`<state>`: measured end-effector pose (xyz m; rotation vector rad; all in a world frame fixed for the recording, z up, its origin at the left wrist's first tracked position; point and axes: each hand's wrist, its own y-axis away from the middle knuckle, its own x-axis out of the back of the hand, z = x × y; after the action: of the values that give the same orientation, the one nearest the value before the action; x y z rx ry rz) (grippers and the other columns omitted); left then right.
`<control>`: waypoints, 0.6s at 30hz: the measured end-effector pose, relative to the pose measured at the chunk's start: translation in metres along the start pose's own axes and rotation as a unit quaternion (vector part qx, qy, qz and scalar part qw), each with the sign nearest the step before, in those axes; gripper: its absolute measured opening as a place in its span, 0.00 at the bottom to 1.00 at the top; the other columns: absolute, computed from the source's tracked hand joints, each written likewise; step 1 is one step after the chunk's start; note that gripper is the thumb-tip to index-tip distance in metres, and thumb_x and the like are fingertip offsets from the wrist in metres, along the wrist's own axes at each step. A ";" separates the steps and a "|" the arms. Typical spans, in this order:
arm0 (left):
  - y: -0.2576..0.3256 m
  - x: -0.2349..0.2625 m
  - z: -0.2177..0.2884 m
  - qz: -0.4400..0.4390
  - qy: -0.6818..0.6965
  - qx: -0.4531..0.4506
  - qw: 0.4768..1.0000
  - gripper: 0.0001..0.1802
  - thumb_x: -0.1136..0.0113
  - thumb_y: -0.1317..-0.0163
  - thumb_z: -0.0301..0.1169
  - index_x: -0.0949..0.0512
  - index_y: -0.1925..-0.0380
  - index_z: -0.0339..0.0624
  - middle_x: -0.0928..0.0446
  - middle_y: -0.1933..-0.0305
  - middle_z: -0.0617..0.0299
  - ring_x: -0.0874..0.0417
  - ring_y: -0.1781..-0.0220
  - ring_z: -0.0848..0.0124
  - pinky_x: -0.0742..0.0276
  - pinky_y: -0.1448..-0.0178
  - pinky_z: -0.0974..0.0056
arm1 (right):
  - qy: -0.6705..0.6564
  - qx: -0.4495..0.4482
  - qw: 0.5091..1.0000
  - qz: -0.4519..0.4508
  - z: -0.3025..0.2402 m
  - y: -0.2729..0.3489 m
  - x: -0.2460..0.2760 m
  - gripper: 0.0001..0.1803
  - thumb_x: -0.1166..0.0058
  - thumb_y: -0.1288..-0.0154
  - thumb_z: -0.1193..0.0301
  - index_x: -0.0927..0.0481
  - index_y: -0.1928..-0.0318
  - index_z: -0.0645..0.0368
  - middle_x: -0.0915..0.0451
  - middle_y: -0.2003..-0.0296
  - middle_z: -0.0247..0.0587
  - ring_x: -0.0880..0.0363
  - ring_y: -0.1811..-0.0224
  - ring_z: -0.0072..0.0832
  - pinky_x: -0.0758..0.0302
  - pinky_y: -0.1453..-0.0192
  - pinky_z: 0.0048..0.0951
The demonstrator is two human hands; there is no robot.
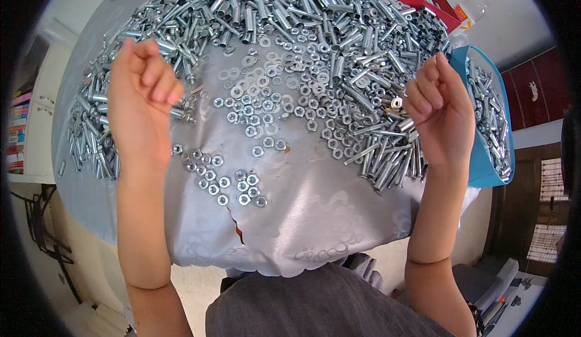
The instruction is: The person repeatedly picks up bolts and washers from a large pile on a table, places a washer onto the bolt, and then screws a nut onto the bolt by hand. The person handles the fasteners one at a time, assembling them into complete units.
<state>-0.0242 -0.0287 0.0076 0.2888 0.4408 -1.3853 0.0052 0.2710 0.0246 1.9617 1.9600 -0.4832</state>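
Note:
My left hand is raised over the left side of the table, its fingers loosely curled and nothing visible in them. Beneath and beside it lie silver bolts with sleeves. On the right, my right hand is held up likewise, fingers bent inward, with no object showing. It is nearest to a heap of bolts and a blue bin. Between the hands, hex nuts and flat washers are spread on the grey tablecloth. Neither hand appears to touch any hardware.
A large pile of metal sleeves covers the far part of the table. Behind it stands a red tray. The blue bin at the right edge contains more bolts. A tear shows in the cloth near the front edge.

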 end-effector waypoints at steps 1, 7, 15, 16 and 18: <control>0.004 -0.007 -0.005 -0.001 -0.022 0.008 1.000 0.15 0.58 0.36 0.40 0.32 0.73 0.41 0.47 0.82 0.71 0.46 0.82 0.80 0.46 0.76 0.74 | 0.052 0.034 0.998 0.019 -0.001 -0.002 0.006 0.12 0.57 0.35 0.64 0.31 0.72 0.57 0.39 0.85 0.26 0.39 0.81 0.17 0.41 0.77 0.17; 0.020 -0.023 -0.021 -0.054 -0.131 0.044 0.989 0.16 0.59 0.35 0.42 0.35 0.75 0.42 0.46 0.84 0.72 0.46 0.83 0.81 0.45 0.77 0.74 | 0.414 0.166 0.875 0.188 -0.008 -0.015 0.031 0.17 0.47 0.41 0.63 0.27 0.59 0.64 0.24 0.67 0.37 0.28 0.64 0.21 0.33 0.57 0.21; 0.025 -0.026 -0.029 -0.099 -0.154 0.040 0.982 0.16 0.58 0.36 0.40 0.32 0.76 0.40 0.42 0.84 0.70 0.41 0.83 0.81 0.43 0.77 0.74 | 0.668 0.161 0.699 0.200 0.002 -0.027 0.068 0.22 0.47 0.44 0.60 0.27 0.54 0.65 0.26 0.57 0.55 0.29 0.51 0.44 0.35 0.47 0.35; 0.026 -0.026 -0.028 -0.103 -0.164 0.038 0.980 0.16 0.59 0.35 0.40 0.33 0.76 0.40 0.42 0.84 0.70 0.41 0.83 0.81 0.43 0.77 0.74 | 0.653 0.155 0.720 0.175 0.002 -0.029 0.063 0.21 0.48 0.43 0.61 0.26 0.55 0.65 0.25 0.57 0.54 0.28 0.52 0.43 0.35 0.47 0.34; 0.027 -0.027 -0.027 -0.106 -0.172 0.038 0.979 0.16 0.59 0.35 0.40 0.34 0.76 0.41 0.42 0.84 0.70 0.41 0.83 0.80 0.43 0.77 0.73 | 0.607 0.145 0.770 0.134 0.005 -0.031 0.051 0.16 0.49 0.42 0.65 0.23 0.57 0.62 0.23 0.60 0.52 0.25 0.55 0.41 0.33 0.49 0.31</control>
<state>-0.0045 0.0117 -0.0052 0.0616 0.1337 -1.6262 -0.0265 0.3142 -0.0033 3.1359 2.1403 0.8758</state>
